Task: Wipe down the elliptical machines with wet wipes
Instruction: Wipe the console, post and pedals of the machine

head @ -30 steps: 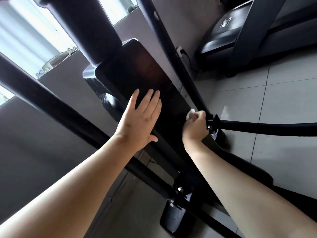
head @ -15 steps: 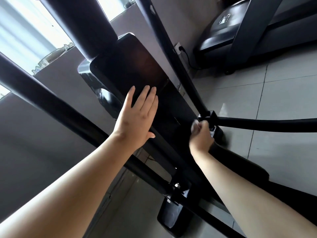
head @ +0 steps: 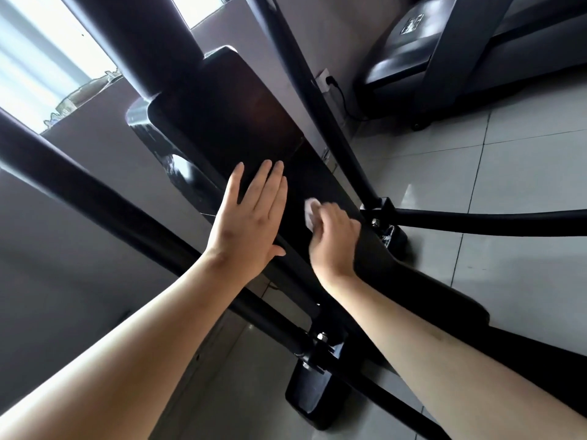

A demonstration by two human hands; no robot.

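The black elliptical machine fills the head view, and its broad dark housing (head: 235, 122) slopes down the middle. My left hand (head: 251, 217) lies flat on the housing with straight fingers. Just to its right, my right hand (head: 333, 236) holds a small white wet wipe (head: 309, 212) and presses it against the housing. Most of the wipe is hidden under my fingers.
A thick black arm bar (head: 95, 201) crosses at the left, a thinner one (head: 305, 90) runs down to a pivot joint (head: 381, 211) with a horizontal bar (head: 492, 219). A treadmill (head: 444, 49) stands at the back right. A wall socket with plug (head: 327, 81) and grey floor tiles (head: 524, 173) show.
My right hand has moved the wipe left from the pivot joint onto the housing, closer to my left hand. My left hand stays flat in place.
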